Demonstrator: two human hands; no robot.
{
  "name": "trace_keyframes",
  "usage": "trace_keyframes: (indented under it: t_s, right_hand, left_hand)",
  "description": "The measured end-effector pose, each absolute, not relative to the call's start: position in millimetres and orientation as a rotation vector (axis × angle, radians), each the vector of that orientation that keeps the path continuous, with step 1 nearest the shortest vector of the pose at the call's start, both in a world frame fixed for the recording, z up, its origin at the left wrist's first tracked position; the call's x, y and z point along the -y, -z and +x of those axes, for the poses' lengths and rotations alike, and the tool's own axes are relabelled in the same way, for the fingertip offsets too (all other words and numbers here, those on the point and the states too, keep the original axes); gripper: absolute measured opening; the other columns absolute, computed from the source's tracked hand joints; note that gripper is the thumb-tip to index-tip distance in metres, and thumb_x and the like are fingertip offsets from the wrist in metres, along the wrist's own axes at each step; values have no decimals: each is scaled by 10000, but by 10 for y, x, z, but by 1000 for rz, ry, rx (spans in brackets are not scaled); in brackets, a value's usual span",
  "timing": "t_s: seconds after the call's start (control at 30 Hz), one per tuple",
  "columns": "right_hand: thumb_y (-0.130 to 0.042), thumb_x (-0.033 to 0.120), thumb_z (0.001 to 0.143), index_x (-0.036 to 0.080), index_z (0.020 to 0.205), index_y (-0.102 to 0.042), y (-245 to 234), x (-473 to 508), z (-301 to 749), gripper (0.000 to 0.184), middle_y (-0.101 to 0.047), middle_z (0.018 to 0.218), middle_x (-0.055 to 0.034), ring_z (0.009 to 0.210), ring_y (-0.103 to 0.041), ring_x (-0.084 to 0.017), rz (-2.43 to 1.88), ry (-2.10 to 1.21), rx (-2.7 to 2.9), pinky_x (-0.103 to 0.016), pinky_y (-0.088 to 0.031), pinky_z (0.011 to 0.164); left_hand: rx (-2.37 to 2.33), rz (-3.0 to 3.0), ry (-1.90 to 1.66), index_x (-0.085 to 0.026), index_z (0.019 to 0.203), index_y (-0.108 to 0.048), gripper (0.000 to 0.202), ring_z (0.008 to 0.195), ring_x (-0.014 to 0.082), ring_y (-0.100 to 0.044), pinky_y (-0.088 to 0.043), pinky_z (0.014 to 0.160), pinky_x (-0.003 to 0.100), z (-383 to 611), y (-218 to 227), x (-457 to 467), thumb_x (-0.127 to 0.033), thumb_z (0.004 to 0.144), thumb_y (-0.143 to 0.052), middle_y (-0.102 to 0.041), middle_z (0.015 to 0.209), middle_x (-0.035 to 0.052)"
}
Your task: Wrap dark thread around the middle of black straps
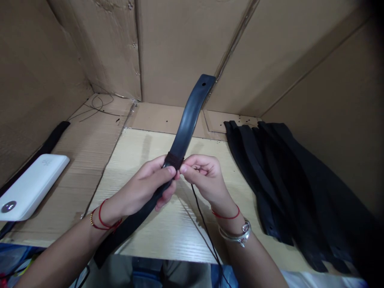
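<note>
Forearms: two bare forearms [60, 252] reached up from the bottom edge. A red string bracelet with gold beads [102, 220] circled the left wrist, and a red string [225, 216] and a silver chain bangle [237, 236] circled the right.

Left hand: the left hand [144, 186] was closed around a long flat black rubber strap [187, 124], its thumb lying across the top.

Right hand: the right hand [207, 176] was pinched, thumb and forefinger gripping a narrow dark fabric band [174, 160] wrapped around the strap, just beside the left thumb.

Strap: it was held above the surface, rising in a curve toward the back, its squared upper end pierced by a small round hole. Its lower end hung down past the left wrist.

Cord: a thin black cord [204, 228] ran down from just below the right hand, over the surface.

Nearby: a heap of similar black straps [279, 176] lay to the right. To the left sat a white rounded power bank [31, 188], beside a dark strip [42, 150] along the wall.

Writing: the power bank bore a small mark and a round dark display, both unreadable.

Surface: a pale wood-grain board [156, 236] lay on corrugated cardboard [90, 140], with cardboard walls [177, 48] behind.
</note>
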State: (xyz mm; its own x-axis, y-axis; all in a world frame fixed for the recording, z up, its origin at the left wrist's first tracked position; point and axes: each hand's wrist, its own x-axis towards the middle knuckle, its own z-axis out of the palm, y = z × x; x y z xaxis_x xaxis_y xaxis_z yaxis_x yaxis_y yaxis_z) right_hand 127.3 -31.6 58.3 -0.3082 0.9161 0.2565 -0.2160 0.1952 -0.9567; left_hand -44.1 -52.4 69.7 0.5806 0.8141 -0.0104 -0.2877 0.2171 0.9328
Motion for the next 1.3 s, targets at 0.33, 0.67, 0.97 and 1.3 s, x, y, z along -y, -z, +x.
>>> trace_keyframes:
  t_s: [0.33,0.67,0.97,1.3]
  right_hand:
    - [-789,338,762,179,630,-676,-587,319,1280,236,-557,533,22,482,-460,-76,-770,-1356,1362,-193,-358,425]
    - [-792,315,771,174,646,-684,-569,308,1288,218,-553,522,40,457,-430,-50,-726,-1370,1355,-177,-347,437]
    - [-802,339,753,173,620,-673,-573,318,1281,248,-549,510,36,448,-402,-57,-737,-1371,1361,-190,-315,419]
    - [-818,379,727,162,607,-675,-559,308,1310,287,-543,499,33,434,-336,-50,-727,-1484,1377,-188,-228,386]
  left_hand:
    - [-452,1129,-739,-203,976,-479,106,510,50,-445,-382,473,148,-482,-689,516,-306,992,-497,-489,650,-59]
    - [-373,1034,-712,-208,1012,-470,97,513,38,-405,-339,469,139,-478,-668,507,-304,1011,-461,-431,667,-66]
    - [-336,1036,-691,-199,990,-470,111,481,37,-410,-350,453,135,-514,-642,506,-309,1005,-472,-432,653,-68]
    - [-291,860,-719,-182,939,-533,65,415,40,-381,-355,396,111,-470,-641,529,-239,957,-511,-443,563,-66]
